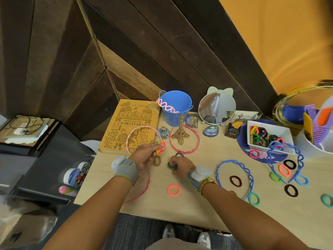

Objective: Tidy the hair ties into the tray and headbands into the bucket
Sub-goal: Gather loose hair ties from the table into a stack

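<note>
My left hand [146, 156] grips a bunch of hair ties [161, 147], red and yellow on top, a brown one hanging below. My right hand [181, 162] is closed on a dark green hair tie [171, 166], with a grey tie just beyond its fingers. The white tray [286, 137] at the right holds several ties. The blue bucket [177, 105] at the back has a pink headband [166, 104] in it. Loose headbands lie around: light pink [129, 136] on the book, pink [195, 143] around the tower, blue [248, 170], another blue [299, 154] by the tray. An orange tie [174, 190] lies near me.
A yellow book [126, 123], a small Eiffel tower model [180, 131], a cat-ear mirror [217, 107] and small trinkets stand at the back. A white cup of combs [313, 134] stands far right. More ties lie scattered at the right [291, 190]. The table's left edge drops beside the book.
</note>
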The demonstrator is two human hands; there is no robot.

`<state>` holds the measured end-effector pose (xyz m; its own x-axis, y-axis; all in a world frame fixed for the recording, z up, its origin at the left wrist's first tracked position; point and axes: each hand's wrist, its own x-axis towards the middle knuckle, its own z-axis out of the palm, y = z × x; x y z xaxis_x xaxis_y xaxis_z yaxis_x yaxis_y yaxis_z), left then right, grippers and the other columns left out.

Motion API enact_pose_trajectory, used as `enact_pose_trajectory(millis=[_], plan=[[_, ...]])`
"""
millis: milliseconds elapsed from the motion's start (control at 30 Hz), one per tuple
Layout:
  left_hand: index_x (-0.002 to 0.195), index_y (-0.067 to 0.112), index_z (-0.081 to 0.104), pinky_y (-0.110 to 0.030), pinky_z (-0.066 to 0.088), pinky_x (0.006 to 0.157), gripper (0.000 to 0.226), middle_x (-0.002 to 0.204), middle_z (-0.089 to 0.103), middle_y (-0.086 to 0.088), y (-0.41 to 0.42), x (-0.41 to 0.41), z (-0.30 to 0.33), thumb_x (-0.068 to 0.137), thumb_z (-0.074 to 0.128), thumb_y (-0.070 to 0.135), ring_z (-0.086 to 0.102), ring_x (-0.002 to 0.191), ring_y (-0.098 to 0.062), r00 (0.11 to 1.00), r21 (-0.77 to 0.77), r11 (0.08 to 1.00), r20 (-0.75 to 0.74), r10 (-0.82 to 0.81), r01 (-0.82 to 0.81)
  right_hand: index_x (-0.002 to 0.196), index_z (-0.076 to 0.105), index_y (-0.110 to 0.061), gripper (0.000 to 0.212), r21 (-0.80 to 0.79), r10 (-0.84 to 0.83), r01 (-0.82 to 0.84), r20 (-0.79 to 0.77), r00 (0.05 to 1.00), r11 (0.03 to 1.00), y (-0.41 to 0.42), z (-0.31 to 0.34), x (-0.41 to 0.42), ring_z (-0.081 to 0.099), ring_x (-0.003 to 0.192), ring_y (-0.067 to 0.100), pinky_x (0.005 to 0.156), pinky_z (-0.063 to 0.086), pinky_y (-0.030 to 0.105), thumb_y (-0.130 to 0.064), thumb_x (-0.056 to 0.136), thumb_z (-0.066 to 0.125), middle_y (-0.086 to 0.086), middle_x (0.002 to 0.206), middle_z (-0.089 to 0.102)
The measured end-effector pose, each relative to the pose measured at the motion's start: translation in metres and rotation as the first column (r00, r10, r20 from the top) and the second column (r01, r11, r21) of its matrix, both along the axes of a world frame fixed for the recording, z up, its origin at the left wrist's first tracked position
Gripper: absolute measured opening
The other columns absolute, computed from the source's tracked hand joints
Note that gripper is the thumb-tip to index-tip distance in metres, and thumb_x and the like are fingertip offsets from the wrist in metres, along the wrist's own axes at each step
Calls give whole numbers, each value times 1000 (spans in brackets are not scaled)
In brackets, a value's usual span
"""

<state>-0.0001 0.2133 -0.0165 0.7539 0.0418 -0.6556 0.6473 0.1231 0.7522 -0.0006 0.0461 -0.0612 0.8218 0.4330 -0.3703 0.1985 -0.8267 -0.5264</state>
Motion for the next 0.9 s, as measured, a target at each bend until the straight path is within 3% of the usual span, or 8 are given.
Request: enact_pose_trajectory(millis=[100,200,333,400,467,567,733,900], plan=[[79,18,70,-8,22,32,14,78,54,-1,7,0,-4,81,68,32,33,37,0,1000,30,1000,-14,-10,10,107,57,-10,30,-7,-16,16,-5,1000,1000,-3,1,-1,59,103,28,85,47,32,-3,78,52,10,114,64],[80,17,71,-9,22,31,15,67,53,3,9,1,-6,79,69,32,34,34,-1,1000,31,999,-15,-16,16,99,62,-7,25,166,-185,188,-31,982,968,-6,5,-2,56,86,19,76,45,28,-1,75,56,9,95,65],[81,17,70,-9,24,30,13,73,56,2,8,1,-8,80,69,29,35,38,-1,1000,21,999,-8,-30,30,77,62,-12,20,385,-433,486,-221,874,784,-14,18,11,49,59,8,59,40,17,7,73,65,1,70,52],[78,18,69,-9,22,32,12,72,50,1,8,0,-10,80,69,30,31,44,-1,999,38,998,-20,-40,40,66,55,-21,33,403,-499,568,-273,823,717,-19,21,18,50,59,9,65,44,20,9,73,66,1,67,51],[78,17,69,-10,21,32,12,71,48,0,9,0,-13,79,70,30,29,48,-4,999,39,998,-27,-44,45,73,60,-17,24,357,-532,565,-195,824,744,-23,19,23,51,72,16,72,42,24,6,72,67,2,74,54],[77,17,70,-11,21,34,14,70,48,0,11,0,-16,77,72,32,29,50,-5,997,47,997,-45,-58,60,84,64,-18,21,218,-472,475,-69,879,853,-21,13,20,53,79,16,67,34,16,-1,71,66,-2,82,56],[80,18,70,-13,19,38,15,94,52,-6,13,2,-18,76,72,33,30,54,-5,996,52,995,-47,-78,80,96,65,-15,25,86,-381,376,40,924,922,-19,1,10,61,94,26,69,32,19,-6,74,59,8,100,69],[89,16,68,-12,19,37,20,93,50,-6,18,0,-21,78,71,32,30,55,-6,995,52,994,-32,-95,97,109,59,-11,30,-18,-245,247,77,967,969,-19,-2,10,58,104,31,84,44,32,-7,79,55,15,114,64]])
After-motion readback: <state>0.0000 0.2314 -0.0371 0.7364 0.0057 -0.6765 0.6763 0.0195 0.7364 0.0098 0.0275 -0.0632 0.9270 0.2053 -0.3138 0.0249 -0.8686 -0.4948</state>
